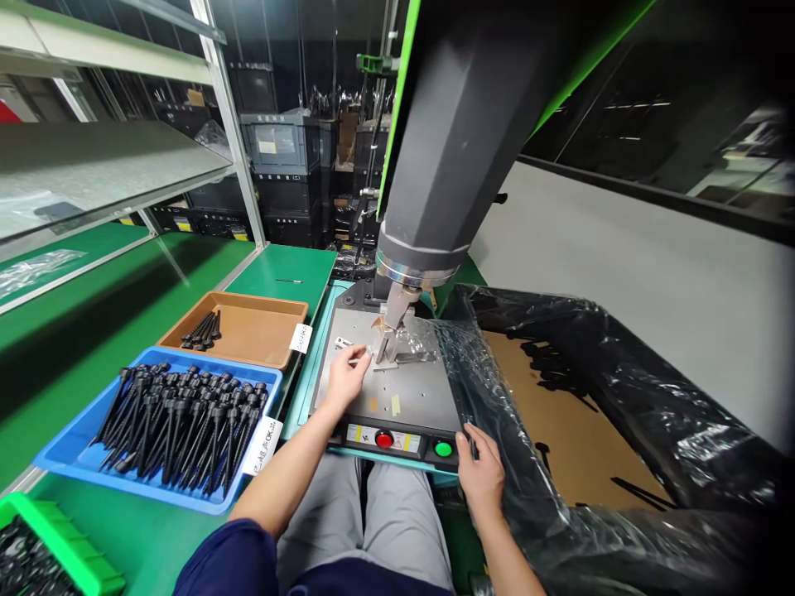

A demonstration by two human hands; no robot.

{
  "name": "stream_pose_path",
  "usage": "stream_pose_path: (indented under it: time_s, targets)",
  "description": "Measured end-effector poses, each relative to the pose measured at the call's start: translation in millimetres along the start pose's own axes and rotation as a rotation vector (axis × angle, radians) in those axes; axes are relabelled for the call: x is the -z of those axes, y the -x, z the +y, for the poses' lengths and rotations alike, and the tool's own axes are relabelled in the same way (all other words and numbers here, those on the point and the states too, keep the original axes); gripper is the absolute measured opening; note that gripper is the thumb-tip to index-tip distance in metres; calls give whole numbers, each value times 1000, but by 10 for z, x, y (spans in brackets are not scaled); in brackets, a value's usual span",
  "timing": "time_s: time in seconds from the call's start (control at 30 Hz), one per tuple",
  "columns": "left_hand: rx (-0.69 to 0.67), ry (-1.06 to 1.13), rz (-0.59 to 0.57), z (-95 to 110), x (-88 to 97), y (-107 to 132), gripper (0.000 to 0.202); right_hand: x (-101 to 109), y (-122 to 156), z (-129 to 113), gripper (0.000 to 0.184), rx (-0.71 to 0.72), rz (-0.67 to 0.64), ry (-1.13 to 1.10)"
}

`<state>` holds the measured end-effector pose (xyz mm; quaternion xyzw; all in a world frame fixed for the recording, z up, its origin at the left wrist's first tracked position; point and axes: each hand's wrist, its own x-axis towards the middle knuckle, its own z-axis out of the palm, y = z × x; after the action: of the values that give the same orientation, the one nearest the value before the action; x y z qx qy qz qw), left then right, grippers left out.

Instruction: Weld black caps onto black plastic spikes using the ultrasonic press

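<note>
My left hand (345,377) reaches onto the grey machine plate (397,397) and pinches a small part at the metal fixture (388,348) under the press horn (397,310). My right hand (479,472) rests at the front right corner of the machine, fingers curled by the edge next to the green button (443,449). A red button (384,439) sits on the same front panel. What the right fingers hold, if anything, is hidden.
A blue tray (74,447) full of several long black parts lies to the left, a brown tray (261,331) with a few of them behind it. A cardboard box lined with black plastic (559,414) stands on the right. A green bin (55,538) is at the bottom left.
</note>
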<state>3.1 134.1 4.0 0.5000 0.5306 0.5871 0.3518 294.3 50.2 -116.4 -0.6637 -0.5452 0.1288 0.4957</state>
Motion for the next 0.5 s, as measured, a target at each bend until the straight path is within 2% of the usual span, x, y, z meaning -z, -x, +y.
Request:
stream_pose_path:
  time_s: [0.07,0.23,0.37,0.5]
  targets:
    - [20,39,-8,78,-101,-246,28,-66,-52,-164,48,19,-10,-54]
    - [170,167,-87,94,-288,-645,29,-492,-243,-510,52,-174,-326,-404]
    - [310,326,-141,104,-361,-724,21,-905,-507,-732,62,-261,-391,-567]
    - [350,386,-137,177,-381,-708,17,-1216,-812,-894,71,-255,-370,-612]
